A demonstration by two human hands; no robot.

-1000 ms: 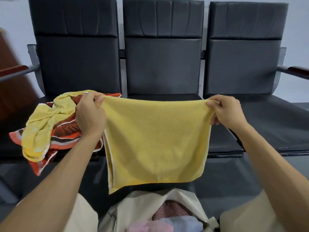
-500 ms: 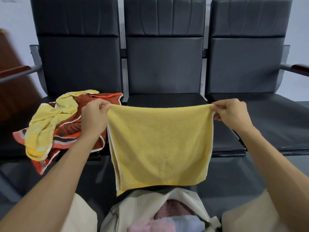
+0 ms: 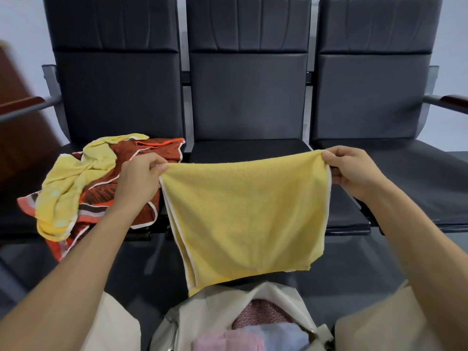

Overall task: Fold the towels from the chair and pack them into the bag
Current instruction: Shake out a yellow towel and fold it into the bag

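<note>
Head view: a yellow towel hangs doubled in the air before the middle seat's front edge. Its top edge and long axis run left to right. The left grip pinches its top left corner and the right grip pinches its top right corner. Its lower edge hangs just above the open cream bag, which holds a pink-patterned towel, a pale blue towel and a pink towel. On the left seat a pale yellow towel lies crumpled on an orange-red patterned towel.

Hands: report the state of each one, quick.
Left hand: closed, pinching the top left corner of the yellow towel.
Right hand: closed, pinching the top right corner of the same towel.
</note>
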